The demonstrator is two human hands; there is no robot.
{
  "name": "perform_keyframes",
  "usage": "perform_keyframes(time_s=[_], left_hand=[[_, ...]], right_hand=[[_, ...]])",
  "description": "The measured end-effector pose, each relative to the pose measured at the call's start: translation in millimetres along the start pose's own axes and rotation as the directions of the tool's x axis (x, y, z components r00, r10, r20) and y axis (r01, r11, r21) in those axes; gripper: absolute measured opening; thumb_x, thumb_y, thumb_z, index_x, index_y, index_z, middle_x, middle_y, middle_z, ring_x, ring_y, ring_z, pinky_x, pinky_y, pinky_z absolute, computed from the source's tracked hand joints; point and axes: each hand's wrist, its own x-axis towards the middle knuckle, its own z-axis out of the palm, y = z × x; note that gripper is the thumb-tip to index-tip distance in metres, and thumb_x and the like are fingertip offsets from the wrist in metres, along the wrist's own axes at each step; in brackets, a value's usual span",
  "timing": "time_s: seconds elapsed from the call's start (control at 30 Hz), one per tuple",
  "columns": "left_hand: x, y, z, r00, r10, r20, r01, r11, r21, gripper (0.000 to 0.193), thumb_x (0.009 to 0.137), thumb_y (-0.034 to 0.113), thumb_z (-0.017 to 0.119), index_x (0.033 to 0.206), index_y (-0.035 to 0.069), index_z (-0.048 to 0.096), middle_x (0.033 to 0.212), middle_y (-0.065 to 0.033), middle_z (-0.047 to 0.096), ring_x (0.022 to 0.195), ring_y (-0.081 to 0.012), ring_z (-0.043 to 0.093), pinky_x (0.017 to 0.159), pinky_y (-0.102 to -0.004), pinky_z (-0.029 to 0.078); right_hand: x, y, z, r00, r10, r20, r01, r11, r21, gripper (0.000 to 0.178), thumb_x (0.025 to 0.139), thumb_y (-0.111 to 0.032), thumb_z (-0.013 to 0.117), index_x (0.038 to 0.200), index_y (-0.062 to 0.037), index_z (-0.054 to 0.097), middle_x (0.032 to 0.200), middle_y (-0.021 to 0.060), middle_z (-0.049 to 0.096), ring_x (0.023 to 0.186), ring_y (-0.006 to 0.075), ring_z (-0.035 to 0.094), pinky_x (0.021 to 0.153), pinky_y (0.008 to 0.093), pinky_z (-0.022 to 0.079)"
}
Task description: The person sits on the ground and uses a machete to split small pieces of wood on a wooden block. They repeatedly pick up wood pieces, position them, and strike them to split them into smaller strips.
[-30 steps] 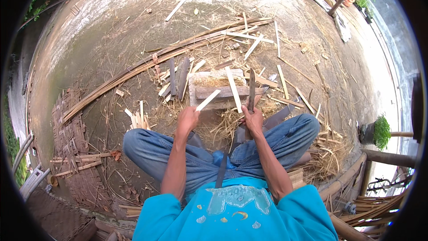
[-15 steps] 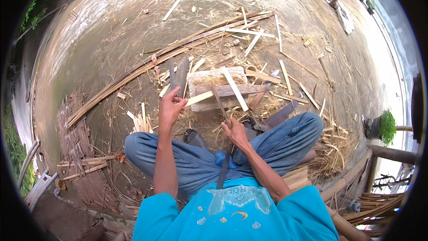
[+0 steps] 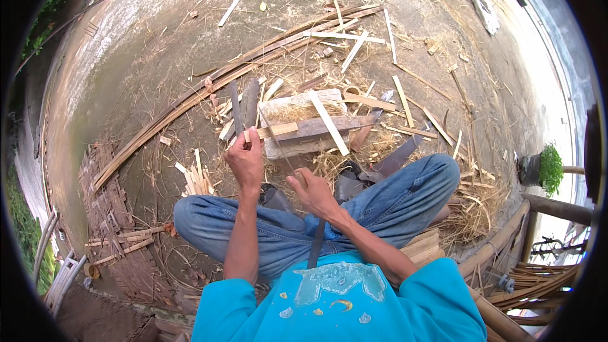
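Between the thumb and fingers of my left hand (image 3: 244, 163) is a short pale bamboo strip (image 3: 282, 130), its free end pointing right. My right hand (image 3: 313, 194) is closed on the handle of a knife (image 3: 275, 133), whose thin blade slants up and left across the strip. Whether the edge bites into the strip I cannot tell. Just beyond lies a worn pale block (image 3: 273, 111), with a dark flat piece of wood (image 3: 323, 127) over it. Another pale strip (image 3: 330, 125) rests slantwise across that wood.
Long split bamboo lengths (image 3: 183, 105) lie on the ground beyond my left hand. Loose strips (image 3: 405, 101) and curly shavings (image 3: 481, 218) are strewn around, mostly to the right. A broad dark blade (image 3: 405, 154) lies near my right knee. A potted plant (image 3: 550, 170) stands far right.
My left fingers have closed more, and the strip sits more level. My right hand has shifted left and slightly nearer me, and the knife leans further left across the strip. The view has tilted slightly.
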Motion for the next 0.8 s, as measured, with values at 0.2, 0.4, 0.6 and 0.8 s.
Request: perform_keyframes(time_s=[0.2, 0.4, 0.6, 0.8], left_hand=[[6, -3, -1, 0.999, -0.04, -0.007, 0.04, 0.997, -0.07, 0.027, 0.102, 0.018, 0.064, 0.103, -0.005, 0.077, 0.079, -0.0118, 0.076, 0.069, -0.0163, 0.075, 0.062, -0.0297, 0.061], [6, 5, 3, 0.998, -0.063, 0.028, 0.066, 0.993, -0.099, 0.03, 0.104, 0.02, 0.063, 0.111, -0.006, 0.075, 0.087, -0.0124, 0.077, 0.074, -0.0155, 0.075, 0.063, -0.0264, 0.058], [9, 1, 4, 0.997, -0.073, 0.009, 0.074, 0.995, -0.061, 0.03, 0.105, 0.022, 0.062, 0.11, -0.004, 0.076, 0.084, -0.011, 0.077, 0.072, -0.0151, 0.075, 0.061, -0.0263, 0.056], [14, 1, 3, 0.996, -0.047, 0.073, 0.053, 0.995, -0.082, 0.03, 0.105, 0.023, 0.062, 0.112, -0.003, 0.075, 0.088, -0.0104, 0.077, 0.077, -0.015, 0.075, 0.066, -0.0279, 0.059]], right_hand=[[13, 37, 7, 0.997, 0.045, -0.063, -0.046, 0.999, -0.008, 0.039, 0.103, -0.039, 0.062, 0.102, 0.0005, 0.059, 0.068, 0.022, 0.061, 0.061, 0.0424, 0.06, 0.061, 0.0503, 0.046], [10, 58, 13, 0.989, 0.054, -0.139, -0.062, 0.996, -0.059, 0.038, 0.103, -0.037, 0.062, 0.093, 0.0001, 0.058, 0.066, 0.0233, 0.06, 0.062, 0.0458, 0.059, 0.06, 0.0526, 0.045], [-2, 52, -2, 0.997, -0.03, -0.077, 0.024, 0.997, -0.077, 0.04, 0.102, -0.035, 0.063, 0.088, 0.0023, 0.057, 0.069, 0.0258, 0.06, 0.065, 0.0446, 0.06, 0.063, 0.0532, 0.045], [5, 57, 0, 0.986, 0.087, -0.142, -0.089, 0.996, -0.01, 0.038, 0.101, -0.036, 0.066, 0.093, 0.0011, 0.062, 0.066, 0.0206, 0.057, 0.057, 0.0318, 0.055, 0.06, 0.0455, 0.045]])
